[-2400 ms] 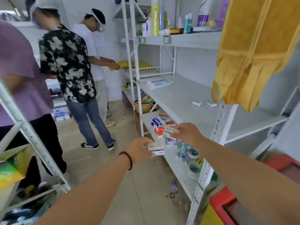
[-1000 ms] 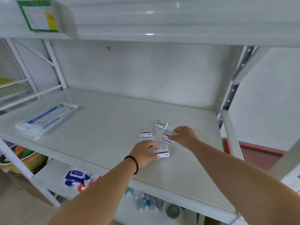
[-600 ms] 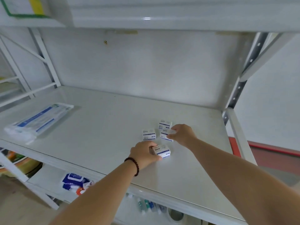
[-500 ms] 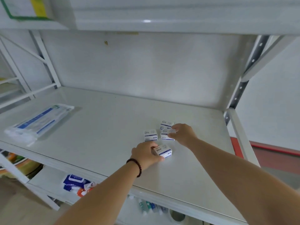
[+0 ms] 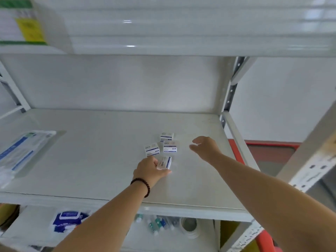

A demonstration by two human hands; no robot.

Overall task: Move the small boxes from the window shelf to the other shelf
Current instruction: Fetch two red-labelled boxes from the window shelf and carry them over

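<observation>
4 small white-and-blue boxes [image 5: 170, 146] clustered on the white shelf [image 5: 91, 160]; the nearest [image 5: 164, 162] tilted.

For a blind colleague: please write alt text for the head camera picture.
Four small boxes sit on a white shelf; the left hand touches the nearest box, and the open right hand hovers beside them.

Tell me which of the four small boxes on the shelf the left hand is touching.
The nearest box, tilted, at the left hand fingertips. The other three sit farther back, untouched; the right hand is off them, open.
</observation>
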